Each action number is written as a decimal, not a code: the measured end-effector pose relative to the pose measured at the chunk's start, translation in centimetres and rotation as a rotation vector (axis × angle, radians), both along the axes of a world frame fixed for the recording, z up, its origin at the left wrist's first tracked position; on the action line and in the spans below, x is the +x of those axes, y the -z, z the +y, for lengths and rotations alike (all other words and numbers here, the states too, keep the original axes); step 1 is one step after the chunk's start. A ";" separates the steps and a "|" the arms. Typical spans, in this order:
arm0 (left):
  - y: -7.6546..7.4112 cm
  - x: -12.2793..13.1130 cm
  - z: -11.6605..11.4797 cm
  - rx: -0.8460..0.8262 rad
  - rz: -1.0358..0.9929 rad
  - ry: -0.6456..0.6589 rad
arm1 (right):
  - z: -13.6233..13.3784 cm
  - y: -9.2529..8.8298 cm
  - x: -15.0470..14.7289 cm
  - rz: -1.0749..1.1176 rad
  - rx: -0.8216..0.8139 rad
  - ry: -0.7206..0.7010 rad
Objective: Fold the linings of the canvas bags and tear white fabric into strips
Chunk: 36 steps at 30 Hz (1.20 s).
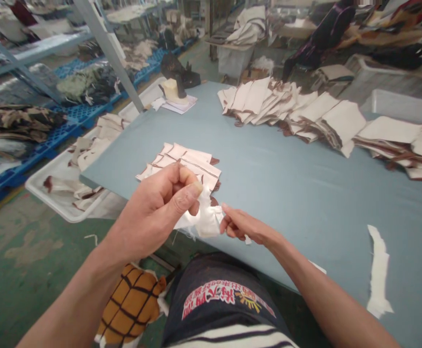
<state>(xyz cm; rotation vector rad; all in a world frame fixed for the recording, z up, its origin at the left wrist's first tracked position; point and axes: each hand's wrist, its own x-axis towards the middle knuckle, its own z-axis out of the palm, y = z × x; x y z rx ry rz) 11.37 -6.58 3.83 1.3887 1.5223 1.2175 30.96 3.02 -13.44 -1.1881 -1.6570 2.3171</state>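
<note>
A ragged white fabric strip [208, 220] stretches between my hands over the near edge of the blue-grey table [269, 179]. My left hand [160, 208] is closed, thumb pressed on the curled fingers, with the strip's upper end in its pinch. My right hand [241, 223] pinches the strip's lower right side between thumb and fingers. Just beyond my left hand lies a small group of overlapping cream fabric pieces [192, 162] with brown edges. Part of that group is hidden behind my left hand.
A long row of stacked cream pieces [261, 101] runs along the table's far side. A loose white strip [379, 270] lies at the right. Beside the table's left edge stands a white bin [76, 217] of fabric pieces. A patterned cushioned seat [133, 304] is below left.
</note>
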 end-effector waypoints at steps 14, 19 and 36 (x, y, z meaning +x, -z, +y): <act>-2.5 -0.7 -0.6 -0.178 -0.389 0.180 | -0.9 -7.5 -0.9 0.422 0.584 0.037; -1.7 -0.9 -0.8 -0.163 -0.477 0.145 | -2.3 -8.2 -2.1 0.541 0.376 -0.125; 4.5 -0.6 0.2 0.110 -0.624 -0.463 | -5.5 -6.2 -1.1 0.203 1.138 -0.034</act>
